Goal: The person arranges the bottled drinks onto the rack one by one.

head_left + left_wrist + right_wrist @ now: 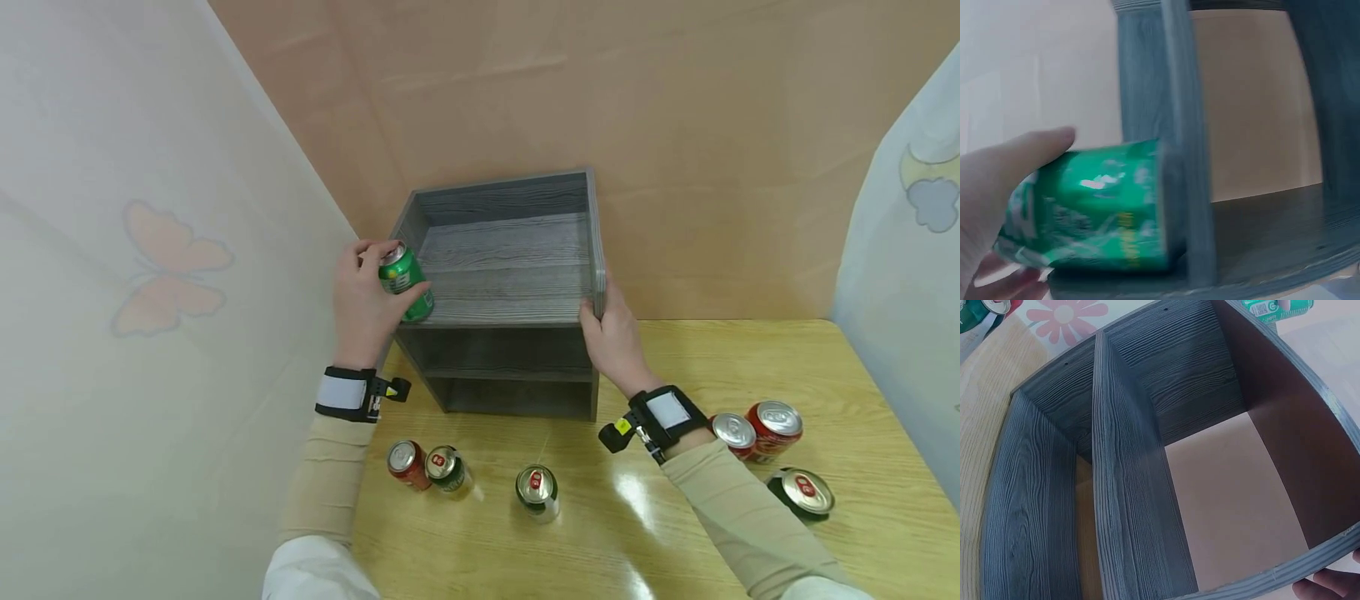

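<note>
My left hand [365, 304] grips a green soda can [401, 279] from the side, with the thumb across its front. The can stands at the left front corner of the top of a grey wood-grain shelf unit [517, 250]. In the left wrist view, the can's base [1163, 206] meets the shelf's top board [1190, 144]. At the opposite side, my right hand [618, 346] holds the unit's right side panel, the thumb by the front edge. Only fingertips [1329, 584] show at the panel's edge in the right wrist view.
On the wooden table [600, 550], a red can [408, 467] touches a green-and-gold can [448, 473], with a similar can [537, 496] in front of the unit. Beside my right forearm are two red cans [776, 429] and a dark green can [801, 494]. A pale wall [187, 417] rises at left.
</note>
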`<state>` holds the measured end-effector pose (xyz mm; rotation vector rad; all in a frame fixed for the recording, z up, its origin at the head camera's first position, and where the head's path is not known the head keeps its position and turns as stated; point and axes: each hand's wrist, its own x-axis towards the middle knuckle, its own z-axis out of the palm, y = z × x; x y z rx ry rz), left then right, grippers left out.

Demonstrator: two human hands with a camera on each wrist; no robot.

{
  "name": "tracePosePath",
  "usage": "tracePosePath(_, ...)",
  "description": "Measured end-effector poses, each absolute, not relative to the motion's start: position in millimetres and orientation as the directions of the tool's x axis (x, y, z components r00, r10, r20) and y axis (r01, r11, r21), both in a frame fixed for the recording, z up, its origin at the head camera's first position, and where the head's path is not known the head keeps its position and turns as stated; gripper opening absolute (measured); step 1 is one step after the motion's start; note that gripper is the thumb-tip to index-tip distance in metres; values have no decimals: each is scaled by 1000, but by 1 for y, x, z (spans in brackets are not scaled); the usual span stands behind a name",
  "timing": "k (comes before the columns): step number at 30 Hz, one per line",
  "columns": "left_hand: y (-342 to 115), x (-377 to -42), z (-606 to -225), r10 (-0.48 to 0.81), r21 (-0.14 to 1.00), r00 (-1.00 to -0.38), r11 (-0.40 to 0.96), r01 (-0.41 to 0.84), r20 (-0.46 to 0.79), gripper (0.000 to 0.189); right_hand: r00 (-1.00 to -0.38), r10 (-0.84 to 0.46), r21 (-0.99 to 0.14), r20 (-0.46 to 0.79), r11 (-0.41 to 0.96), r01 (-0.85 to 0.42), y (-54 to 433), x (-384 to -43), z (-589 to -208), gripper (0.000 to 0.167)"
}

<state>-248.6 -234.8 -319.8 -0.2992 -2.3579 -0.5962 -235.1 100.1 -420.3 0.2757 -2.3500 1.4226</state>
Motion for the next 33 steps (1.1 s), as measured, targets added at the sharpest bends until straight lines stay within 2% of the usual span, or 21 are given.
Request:
tracePosePath(5,-231,-249,-326,-6,351,-724,877,328,690,68,-910,18,-808,415,467,-359,99,-236,-421,65)
tracePosePath(16,-230,-250,-328,10,317,-688,883,348,726,69,-911,16,-812,412,459,-360,99,-236,-420,64)
tracePosePath(24,-225,-241,-333,14,242,-645,920,308,764,90,-914,9,-815,406,457,-357,100,-235,-420,65)
tracePosePath(33,-208,-220,-335,109,192,-521,851,489,847,80,-908,19,-808,418,465,-362,101,-235,-421,64)
